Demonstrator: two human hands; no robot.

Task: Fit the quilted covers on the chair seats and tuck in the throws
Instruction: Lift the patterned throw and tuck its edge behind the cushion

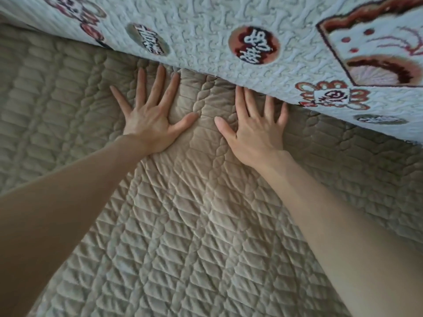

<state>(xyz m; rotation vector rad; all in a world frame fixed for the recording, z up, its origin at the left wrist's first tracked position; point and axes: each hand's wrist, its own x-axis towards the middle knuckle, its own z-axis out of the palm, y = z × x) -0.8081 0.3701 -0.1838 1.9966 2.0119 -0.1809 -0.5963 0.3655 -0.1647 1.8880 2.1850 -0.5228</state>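
Beige quilting fills the view from nearest me to the seat's back. Closest, the cover (206, 236) is stitched in slanted diamond pads, soft and puffed with a slight sheen, and it wrinkles a little toward my wrists. Further in, braided, rope-like seams run across it and split it into bands of narrow ribs.

My left hand (148, 120) lies flat on one of those bands, fingers straight and fanned wide, thumb out to the side, holding nothing. My right hand (256, 131) lies just beside it, equally flat and spread. Its fingertips reach the lower edge of the throw (206, 30); whether they slip under it I cannot tell.

So the cover is on the seat under both palms, and the throw hangs down the chair back behind it, meeting the cover along a slanted line. I judge that I am smoothing the cover back into that line. To do it well I should keep the palms flat, push the slack evenly toward the back with both hands together, then work outward so no ridge is trapped.

Beyond my fingers, the throw is white and thicker, with a raised wavy weave, tufted brown-red roundels and a framed motif at the far right.
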